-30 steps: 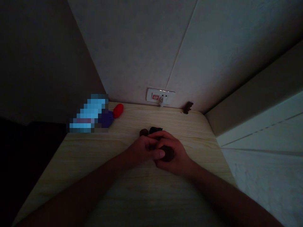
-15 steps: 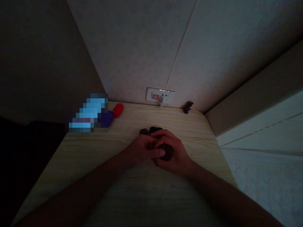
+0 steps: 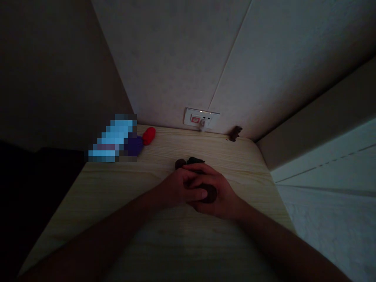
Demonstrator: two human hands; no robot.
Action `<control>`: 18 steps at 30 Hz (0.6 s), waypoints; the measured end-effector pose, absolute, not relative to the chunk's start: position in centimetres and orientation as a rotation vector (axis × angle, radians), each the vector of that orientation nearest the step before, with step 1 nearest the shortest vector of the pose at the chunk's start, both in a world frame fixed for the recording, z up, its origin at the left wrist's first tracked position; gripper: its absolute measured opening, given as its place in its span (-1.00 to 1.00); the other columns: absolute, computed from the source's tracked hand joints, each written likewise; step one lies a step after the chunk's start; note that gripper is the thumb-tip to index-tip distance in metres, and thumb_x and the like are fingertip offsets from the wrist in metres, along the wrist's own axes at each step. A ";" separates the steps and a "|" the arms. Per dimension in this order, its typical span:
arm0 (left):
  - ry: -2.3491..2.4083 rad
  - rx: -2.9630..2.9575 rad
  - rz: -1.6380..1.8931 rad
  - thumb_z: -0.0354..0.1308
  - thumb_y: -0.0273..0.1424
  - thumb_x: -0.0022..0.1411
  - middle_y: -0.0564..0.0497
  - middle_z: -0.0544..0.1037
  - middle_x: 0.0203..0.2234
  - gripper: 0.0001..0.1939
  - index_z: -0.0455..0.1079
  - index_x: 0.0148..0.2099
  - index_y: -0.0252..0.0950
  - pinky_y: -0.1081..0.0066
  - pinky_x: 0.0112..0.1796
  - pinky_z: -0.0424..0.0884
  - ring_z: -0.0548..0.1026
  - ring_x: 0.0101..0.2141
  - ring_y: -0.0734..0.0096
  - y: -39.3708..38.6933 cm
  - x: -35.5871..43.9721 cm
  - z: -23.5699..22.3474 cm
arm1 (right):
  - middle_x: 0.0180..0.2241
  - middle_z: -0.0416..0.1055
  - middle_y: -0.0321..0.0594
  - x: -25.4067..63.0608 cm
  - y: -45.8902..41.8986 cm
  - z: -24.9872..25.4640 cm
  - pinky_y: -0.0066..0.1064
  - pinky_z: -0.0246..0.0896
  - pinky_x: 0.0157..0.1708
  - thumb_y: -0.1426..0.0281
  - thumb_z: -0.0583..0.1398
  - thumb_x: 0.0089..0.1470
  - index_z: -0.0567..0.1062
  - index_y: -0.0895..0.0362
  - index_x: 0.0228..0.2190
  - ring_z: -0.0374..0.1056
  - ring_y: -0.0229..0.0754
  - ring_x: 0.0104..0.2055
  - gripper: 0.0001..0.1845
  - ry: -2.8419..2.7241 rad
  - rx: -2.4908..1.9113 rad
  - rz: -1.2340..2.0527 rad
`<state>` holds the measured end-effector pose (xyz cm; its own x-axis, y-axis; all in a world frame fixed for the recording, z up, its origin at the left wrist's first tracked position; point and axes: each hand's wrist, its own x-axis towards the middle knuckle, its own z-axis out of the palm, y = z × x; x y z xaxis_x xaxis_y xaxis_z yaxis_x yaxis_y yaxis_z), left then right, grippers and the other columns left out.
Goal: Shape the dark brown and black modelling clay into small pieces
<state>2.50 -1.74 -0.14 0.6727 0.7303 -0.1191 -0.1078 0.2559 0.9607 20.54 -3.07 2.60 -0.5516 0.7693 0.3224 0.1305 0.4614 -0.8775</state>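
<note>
Head camera: the right hand curls around a dark brown lump, gripping it in its palm above the middle of the wooden table; the left hand meets it from the other side, thumb laid on the lump, though its other fingers are partly hidden and I cannot tell how firmly they close; just beyond the fingers lie a small brown piece and, beside it, a black piece; at the far left a purple piece touches a red piece, next to a bright screen blurred into blocks, so any writing there is unreadable; a wall socket carries a red-marked switch, its marking too small to read; a brown figure is near the wall at the far right.
</note>
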 end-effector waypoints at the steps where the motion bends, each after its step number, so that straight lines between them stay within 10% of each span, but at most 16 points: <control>1: 0.633 1.178 0.626 0.41 -0.23 0.05 -0.01 0.61 -0.37 -0.70 0.55 -0.28 -0.37 0.38 -0.30 0.43 0.56 -0.34 0.33 -1.8 2.5 0.1 | 0.14 0.42 -0.07 20.5 -3.1 2.4 -0.10 0.35 0.15 0.44 0.45 -0.11 0.56 0.06 -0.32 0.43 0.04 0.16 -0.74 -1.952 -0.762 1.079; 18: 0.628 1.140 0.636 0.43 -0.25 0.02 0.01 0.58 -0.43 -0.70 0.50 -0.34 -0.38 0.40 -0.33 0.42 0.53 -0.39 0.36 -1.6 2.5 0.1 | 0.13 0.38 -0.03 20.6 -3.2 3.3 -0.07 0.38 0.11 0.46 0.49 -0.22 0.44 0.05 -0.32 0.40 0.07 0.15 -0.57 -1.875 -0.808 1.093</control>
